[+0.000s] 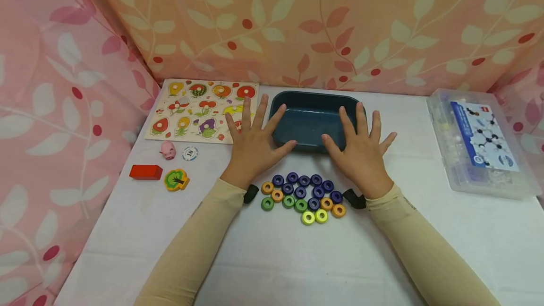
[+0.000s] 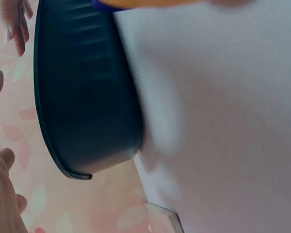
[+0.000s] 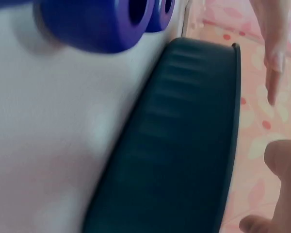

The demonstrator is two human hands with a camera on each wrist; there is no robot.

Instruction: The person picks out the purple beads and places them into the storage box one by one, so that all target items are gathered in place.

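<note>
Near the dark tray (image 1: 306, 125), the left hand (image 1: 254, 150) and right hand (image 1: 362, 156) hover backs up, fingers (image 1: 246, 116) splayed wide, holding nothing.

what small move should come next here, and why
I'd probably draw the right grip back and pinch one purple ring. Both it and the left grip are spread and hold nothing, and the loose rings lie on the white cloth in front of the dark tray.
</note>
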